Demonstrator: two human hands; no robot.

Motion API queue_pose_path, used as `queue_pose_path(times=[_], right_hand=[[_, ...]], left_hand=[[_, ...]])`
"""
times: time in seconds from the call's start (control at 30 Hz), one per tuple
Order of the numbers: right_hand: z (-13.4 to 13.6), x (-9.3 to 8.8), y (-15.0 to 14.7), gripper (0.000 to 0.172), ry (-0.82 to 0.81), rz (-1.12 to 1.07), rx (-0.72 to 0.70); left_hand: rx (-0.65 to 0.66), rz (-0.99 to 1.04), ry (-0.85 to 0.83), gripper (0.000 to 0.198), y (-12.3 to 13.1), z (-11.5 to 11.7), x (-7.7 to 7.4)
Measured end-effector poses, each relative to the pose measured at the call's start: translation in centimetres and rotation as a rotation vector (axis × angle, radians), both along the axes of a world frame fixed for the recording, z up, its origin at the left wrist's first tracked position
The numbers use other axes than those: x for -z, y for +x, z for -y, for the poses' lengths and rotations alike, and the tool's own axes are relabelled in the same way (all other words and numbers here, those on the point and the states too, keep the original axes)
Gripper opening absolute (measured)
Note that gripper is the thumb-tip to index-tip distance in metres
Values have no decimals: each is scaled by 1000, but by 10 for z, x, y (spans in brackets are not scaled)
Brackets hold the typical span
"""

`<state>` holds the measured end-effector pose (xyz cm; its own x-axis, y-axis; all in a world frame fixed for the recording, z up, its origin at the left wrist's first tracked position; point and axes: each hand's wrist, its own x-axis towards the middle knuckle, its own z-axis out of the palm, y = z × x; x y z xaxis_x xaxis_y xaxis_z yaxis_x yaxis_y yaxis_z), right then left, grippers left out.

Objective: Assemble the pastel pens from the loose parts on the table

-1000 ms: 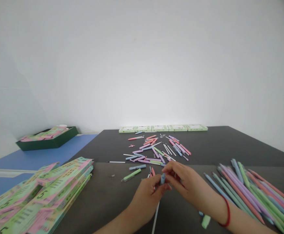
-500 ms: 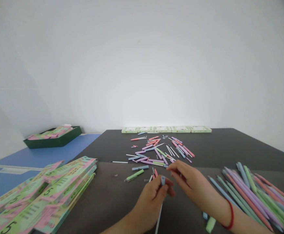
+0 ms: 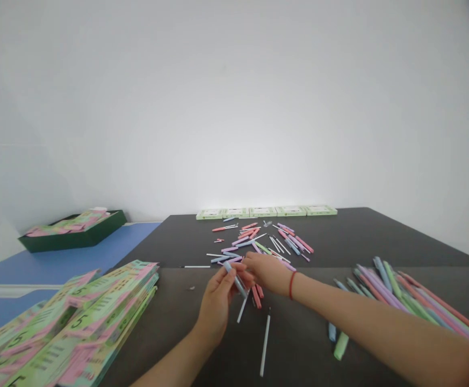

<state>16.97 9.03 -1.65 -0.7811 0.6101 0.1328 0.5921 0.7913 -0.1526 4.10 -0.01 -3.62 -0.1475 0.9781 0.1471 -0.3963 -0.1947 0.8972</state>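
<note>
My left hand (image 3: 217,301) is closed in a pinch on a pale blue pen barrel (image 3: 234,277) with a white refill (image 3: 242,308) sticking out below it, held tilted above the dark table (image 3: 170,322). My right hand (image 3: 265,271), with a red band at the wrist, reaches left across the table to the near edge of a scatter of pastel pen parts (image 3: 258,244). Its fingers curl down among the pieces; what they hold is hidden. A loose white refill (image 3: 265,344) lies on the table below the hands.
A stack of green and pink cards (image 3: 69,328) lies at the left. A pile of assembled pastel pens (image 3: 411,301) lies at the right. Flat green boxes (image 3: 264,212) line the far edge. A dark green tray (image 3: 73,228) sits on the blue surface at the far left.
Both hands moved forward and left toward the scattered parts. The left hand tilted the blue barrel. A white refill now lies loose on the table.
</note>
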Motion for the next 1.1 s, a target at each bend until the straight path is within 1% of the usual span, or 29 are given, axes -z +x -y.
queue_pose_path(times=[0.1, 0.2, 0.27, 0.33, 0.43, 0.53, 0.63, 0.7, 0.73, 0.8, 0.83, 0.9, 0.97, 1.0, 1.03, 1.1], right_hand=[[-12, 7, -30, 19, 6, 90, -5], [-18, 15, -55, 27, -4, 154, 7], [-19, 16, -64, 28, -9, 182, 29], [-18, 13, -63, 28, -8, 199, 63], [-9, 6, -40, 27, 1, 202, 131], [8, 5, 1, 20, -5, 187, 200], [33, 12, 43, 11, -22, 154, 236], [52, 18, 61, 9, -27, 128, 244], [60, 20, 67, 9, -27, 113, 243], [75, 24, 74, 11, -25, 78, 240], [80, 24, 76, 13, -23, 60, 238], [89, 24, 81, 18, -23, 23, 239], [96, 23, 90, 21, -24, -14, 250], [99, 23, 95, 21, -25, -32, 259], [102, 23, 102, 20, -24, -45, 268], [107, 24, 113, 19, -22, -51, 276]], left_hand=[[-69, 23, 22, 24, -14, -8, -2], [-118, 30, 37, 24, -23, -13, 1], [-133, 31, 46, 22, -26, -15, 3], [-129, 30, 49, 22, -27, -16, 5], [-98, 23, 49, 22, -25, -16, 6], [-43, -6, 69, 21, -17, -11, 5], [46, -65, 107, 19, -1, 4, 1], [113, -143, 144, 17, 10, 19, -2], [150, -206, 166, 15, 15, 27, -4], [228, -531, 274, 19, 22, 42, -6], [274, -643, 324, 22, 24, 48, -6], [348, -785, 436, 24, 26, 56, -5], [403, -836, 506, 25, 27, 61, -1], [422, -843, 512, 25, 27, 62, 2], [431, -837, 492, 24, 27, 62, 4], [408, -785, 385, 22, 28, 61, 7]])
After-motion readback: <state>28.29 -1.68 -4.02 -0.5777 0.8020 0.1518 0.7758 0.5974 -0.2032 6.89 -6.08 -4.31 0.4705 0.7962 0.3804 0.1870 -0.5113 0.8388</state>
